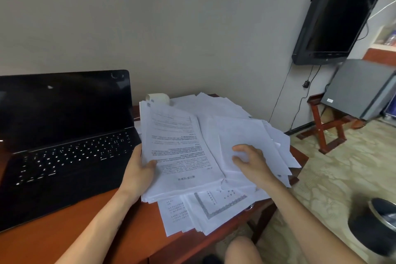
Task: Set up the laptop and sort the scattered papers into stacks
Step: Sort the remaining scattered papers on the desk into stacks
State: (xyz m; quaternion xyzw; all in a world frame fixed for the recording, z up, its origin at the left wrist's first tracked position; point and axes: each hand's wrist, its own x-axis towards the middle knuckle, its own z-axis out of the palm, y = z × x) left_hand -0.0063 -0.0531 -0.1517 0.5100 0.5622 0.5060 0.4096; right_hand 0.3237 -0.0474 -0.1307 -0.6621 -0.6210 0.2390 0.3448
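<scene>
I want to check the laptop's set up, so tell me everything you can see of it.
The laptop is black and slim, lid open and tilted back, screen dark, key legends glowing white. It sits on the left of the reddish wooden table. The paper pile crowds its right edge; whether they touch is unclear.

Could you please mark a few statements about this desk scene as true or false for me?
1. The laptop is open with a dark screen. True.
2. The left hand is typing on the laptop. False: it grips the printed stack by its left edge.
3. The printed stack lies right of the laptop. True.
4. The wall television shows a picture. False: its screen is dark.
5. The right hand holds a pen. False: its curled fingers touch the loose sheets.
</scene>
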